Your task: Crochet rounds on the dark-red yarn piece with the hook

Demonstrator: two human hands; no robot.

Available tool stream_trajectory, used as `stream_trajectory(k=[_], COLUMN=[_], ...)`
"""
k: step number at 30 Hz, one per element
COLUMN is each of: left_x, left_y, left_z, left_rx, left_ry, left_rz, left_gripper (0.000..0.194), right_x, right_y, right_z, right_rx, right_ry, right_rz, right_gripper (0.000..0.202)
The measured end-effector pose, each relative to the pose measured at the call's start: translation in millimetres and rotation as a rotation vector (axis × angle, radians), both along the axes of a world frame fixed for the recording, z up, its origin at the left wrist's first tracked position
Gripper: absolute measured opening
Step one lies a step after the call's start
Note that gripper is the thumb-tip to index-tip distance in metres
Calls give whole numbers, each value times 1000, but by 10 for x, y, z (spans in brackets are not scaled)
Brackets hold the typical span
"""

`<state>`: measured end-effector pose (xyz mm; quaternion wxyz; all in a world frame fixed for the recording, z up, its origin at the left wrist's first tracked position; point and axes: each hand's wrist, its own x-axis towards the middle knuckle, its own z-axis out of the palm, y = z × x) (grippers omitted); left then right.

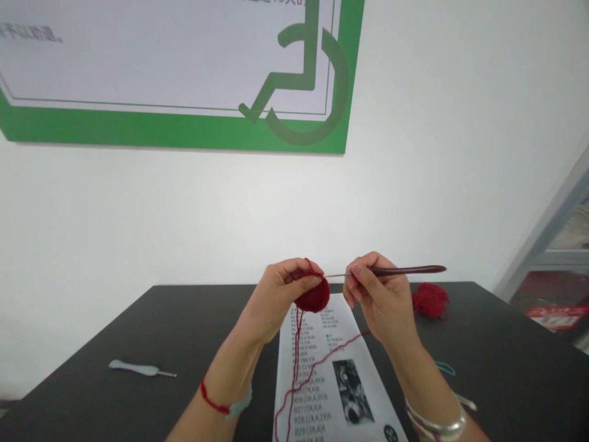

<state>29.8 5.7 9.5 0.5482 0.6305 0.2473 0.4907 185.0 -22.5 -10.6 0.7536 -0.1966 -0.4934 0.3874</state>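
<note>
My left hand [280, 291] pinches a small round red crochet piece [313, 299] near its upper edge, with the yarn passing over the forefinger. My right hand [380, 291] grips a crochet hook [407, 270] with a dark brown handle, held almost level. Its thin metal shaft points left, and the tip meets the top of the crochet piece by my left thumb; whether it sits inside a stitch is too small to tell. Strands of red yarn [297, 362] hang from the piece down over a printed sheet [334, 337] and trail off toward the right hand.
A red yarn ball [431, 301] lies behind my right wrist. On the dark table [202, 319], a second hook with a pale grey handle [138, 368] rests at left. A teal loop [445, 368] lies by my right forearm. A green-framed board [184, 130] hangs on the white wall.
</note>
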Motion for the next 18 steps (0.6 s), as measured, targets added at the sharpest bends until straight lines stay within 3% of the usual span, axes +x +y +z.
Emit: stream_trajectory(k=[18], left_x=[2], left_y=[-12], left_z=[15], left_rx=[12], left_ry=[37], left_rz=[13], left_gripper=[1], right_x=[25], right_y=[-7], right_z=[-14], right_rx=[-1], right_ry=[-68], right_rz=[-20], right_gripper=[18])
